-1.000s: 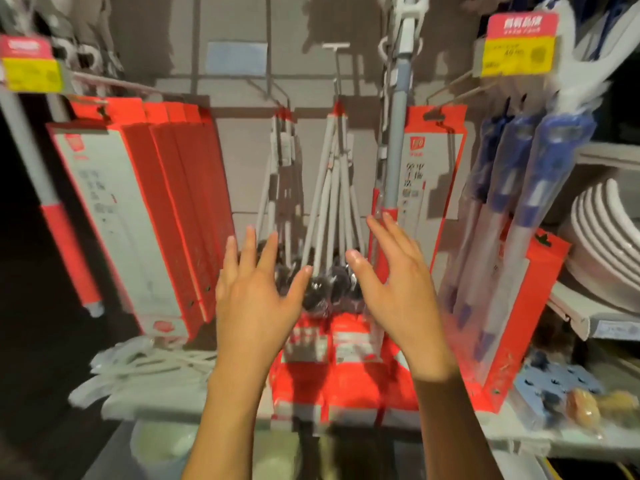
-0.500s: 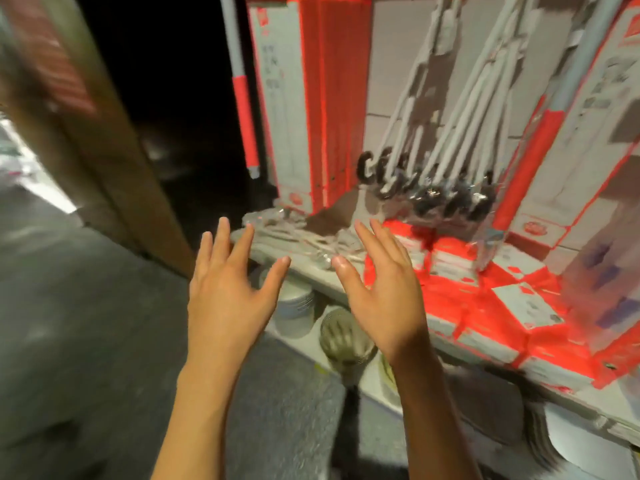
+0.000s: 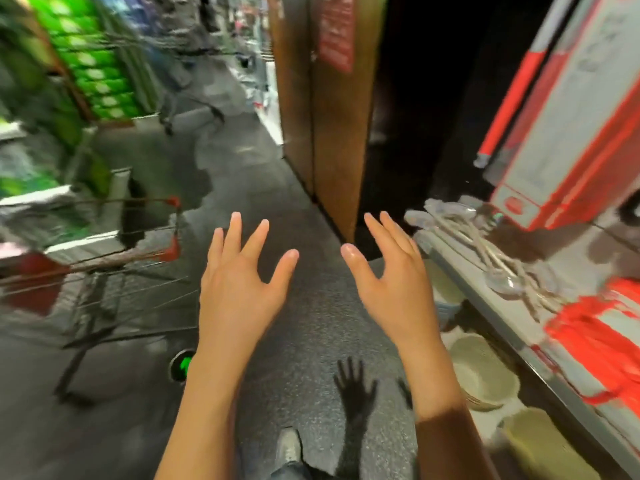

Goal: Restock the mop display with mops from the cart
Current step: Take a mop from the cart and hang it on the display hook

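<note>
My left hand (image 3: 239,282) and my right hand (image 3: 391,278) are raised in front of me over the grey aisle floor, fingers spread, holding nothing. A wire shopping cart (image 3: 114,271) with red corner caps stands at the left, blurred; boxes in white and red lie in it. The mop display is at the far right edge: tall red-and-white mop boxes (image 3: 568,133) hang above a shelf (image 3: 485,285), and a red-and-grey mop pole (image 3: 512,88) hangs beside them. Both hands are well apart from the cart and the display.
A brown wooden pillar (image 3: 329,109) rises straight ahead between aisle and display. Pale round bowls (image 3: 481,372) sit on the low shelf under the display. Green packaged goods (image 3: 93,57) fill shelves at the far left. My shoe (image 3: 287,448) shows at the bottom.
My view has swung left, away from the mop display toward the aisle and the cart. Both hands have stayed open and empty in front of me.
</note>
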